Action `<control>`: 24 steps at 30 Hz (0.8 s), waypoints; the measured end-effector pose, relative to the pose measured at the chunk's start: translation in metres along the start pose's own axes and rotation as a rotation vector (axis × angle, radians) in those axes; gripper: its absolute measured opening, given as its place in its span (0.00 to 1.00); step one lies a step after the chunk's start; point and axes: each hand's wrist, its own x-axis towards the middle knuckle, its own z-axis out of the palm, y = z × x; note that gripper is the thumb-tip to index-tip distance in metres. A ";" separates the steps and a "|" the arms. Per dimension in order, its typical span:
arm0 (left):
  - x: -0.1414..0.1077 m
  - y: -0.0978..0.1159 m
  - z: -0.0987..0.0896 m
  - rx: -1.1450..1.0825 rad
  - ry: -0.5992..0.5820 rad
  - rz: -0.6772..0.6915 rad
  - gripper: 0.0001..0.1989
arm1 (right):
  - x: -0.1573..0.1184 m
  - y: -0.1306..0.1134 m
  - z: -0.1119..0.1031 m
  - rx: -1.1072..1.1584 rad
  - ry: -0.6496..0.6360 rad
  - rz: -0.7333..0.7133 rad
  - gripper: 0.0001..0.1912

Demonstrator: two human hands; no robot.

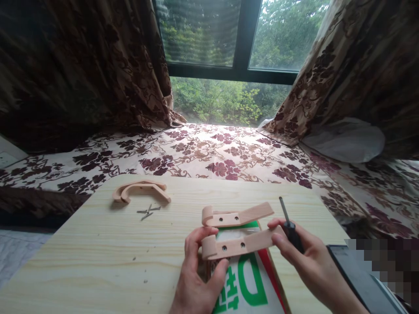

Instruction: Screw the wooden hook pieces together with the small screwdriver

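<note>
A curved wooden hook [247,244] with two dark screws in its flat part lies level over a board with green lettering. My left hand [203,266] grips its curled end between thumb and fingers. At the straight end, my right hand [304,250] pinches the wood with thumb and index finger. That same hand also carries a screwdriver [292,233], black-handled, its shaft pointing up and away. Just beyond sits a second wooden hook [240,214], also with two screws, resting at the far end of the board [248,283].
Two more curved wooden pieces [142,189] lie at the table's far left, with several loose screws [149,211] in front. A dark flat device [347,270] is by the table's right edge. Behind the pale wooden table [108,257] stretches a flower-patterned cloth [209,152] below a window.
</note>
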 end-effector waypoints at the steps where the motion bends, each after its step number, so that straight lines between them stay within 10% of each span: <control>1: 0.000 0.000 -0.001 0.002 -0.006 -0.002 0.22 | 0.000 0.000 0.000 -0.008 0.000 0.003 0.17; 9: 0.004 -0.002 -0.003 0.103 0.025 0.133 0.17 | -0.020 0.021 0.001 0.016 0.021 0.067 0.27; 17: 0.005 -0.004 0.002 0.082 0.063 0.111 0.15 | -0.020 0.030 0.004 -0.002 -0.186 0.036 0.16; 24: -0.006 -0.003 -0.016 0.051 -0.011 0.002 0.21 | -0.028 0.032 -0.008 -0.130 -0.038 -0.075 0.21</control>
